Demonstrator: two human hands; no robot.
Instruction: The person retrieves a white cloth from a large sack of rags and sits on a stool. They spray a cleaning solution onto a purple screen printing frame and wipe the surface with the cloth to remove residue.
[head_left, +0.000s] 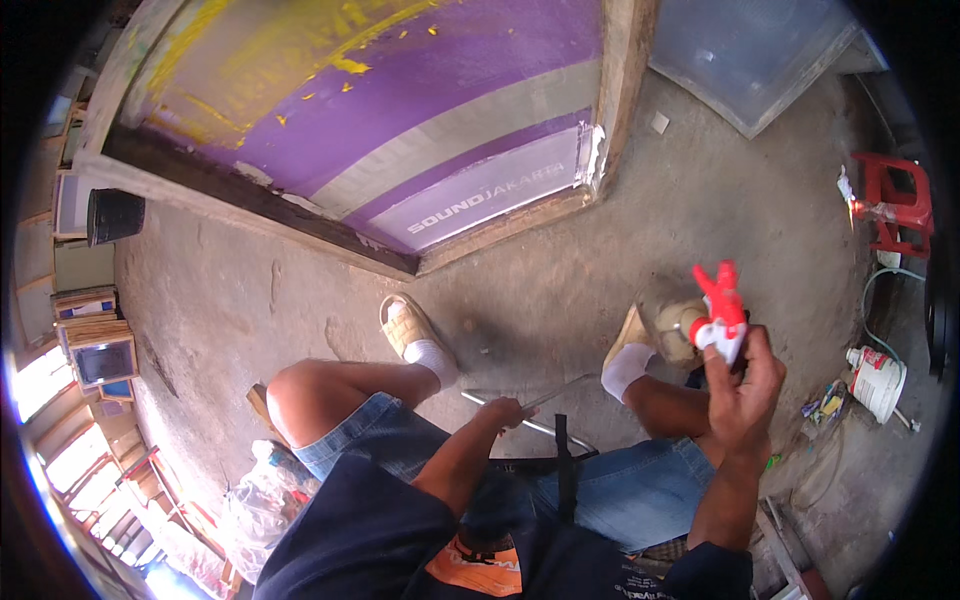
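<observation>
My right hand (746, 386) grips a spray bottle (686, 326) by its red-and-white trigger head; the translucent body hangs above the floor beside my right foot. My left hand (506, 414) is low between my knees, closed around one end of a thin, flat strip (559, 391) whose material I cannot tell. Beyond my feet stands a large wooden-framed printing screen (450, 169) with purple, grey and yellow areas on its mesh and lettering near its lower edge. White residue marks its right inner corner.
A second framed screen (750, 67) is at the upper right. A red plastic stool (896, 202) and a white bucket (877, 384) with a hose stand at the right. At the left are a black bucket (115, 216), stacked frames (101, 360) and plastic bags (259, 510).
</observation>
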